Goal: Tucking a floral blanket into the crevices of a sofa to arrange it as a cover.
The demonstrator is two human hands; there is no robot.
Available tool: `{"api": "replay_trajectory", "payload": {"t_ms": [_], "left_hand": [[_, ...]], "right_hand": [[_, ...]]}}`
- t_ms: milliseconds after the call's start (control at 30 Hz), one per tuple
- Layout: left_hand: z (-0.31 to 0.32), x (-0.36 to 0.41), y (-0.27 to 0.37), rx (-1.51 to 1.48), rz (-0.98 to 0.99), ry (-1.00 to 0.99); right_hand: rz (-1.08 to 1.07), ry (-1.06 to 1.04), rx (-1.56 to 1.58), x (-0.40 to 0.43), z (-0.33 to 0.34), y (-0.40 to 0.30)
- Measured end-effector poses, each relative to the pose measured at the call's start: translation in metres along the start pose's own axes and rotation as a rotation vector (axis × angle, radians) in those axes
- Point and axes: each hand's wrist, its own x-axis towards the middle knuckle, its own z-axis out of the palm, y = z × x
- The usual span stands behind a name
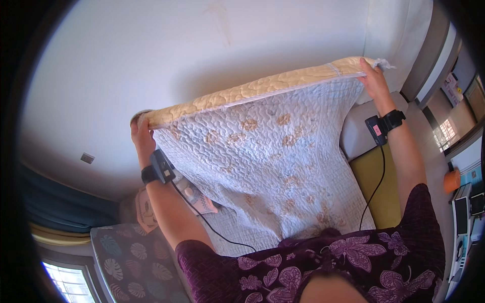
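A white quilted cover (261, 151) with tan flower prints hangs stretched between my hands. Its top edge is folded over, showing a yellow quilted underside (242, 89). My left hand (143, 133) grips the left corner of that edge, with the thumb up. At the far right corner, my right hand (373, 79) grips the same edge, held higher in the picture than the left. Below, the cover drops towards my chest and its lower part bunches into folds. Each wrist wears a strapped black device with a cable.
A sofa with an olive seat (375, 185) and a grey backrest (363, 125) stands at the right. To the left are a leaf-patterned sofa section (140, 265), a peach-coloured cushion (146, 208) and a dark curtain (68, 197). A white wall (151, 49) rises ahead. An orange container (452, 180) is far right.
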Motion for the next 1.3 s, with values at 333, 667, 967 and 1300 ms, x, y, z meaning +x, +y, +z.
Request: {"api": "replay_trajectory", "payload": {"t_ms": [333, 667, 967, 1300], "left_hand": [[0.009, -0.016, -0.004, 0.032, 0.018, -0.080], [-0.043, -0.190, -0.149, 0.450, -0.252, -0.023], [-0.204, -0.445, -0.339, 0.361, -0.994, 0.008], [-0.213, -0.497, -0.424, 0.569, -0.980, -0.090]], "right_hand": [[0.031, 0.018, 0.050, 0.003, -0.002, 0.009], [0.392, 0.022, -0.005, -0.084, -0.071, 0.159], [0.683, 0.134, 0.042, -0.266, -0.159, 0.274], [0.927, 0.228, -0.145, -0.305, -0.159, 0.289]]}}
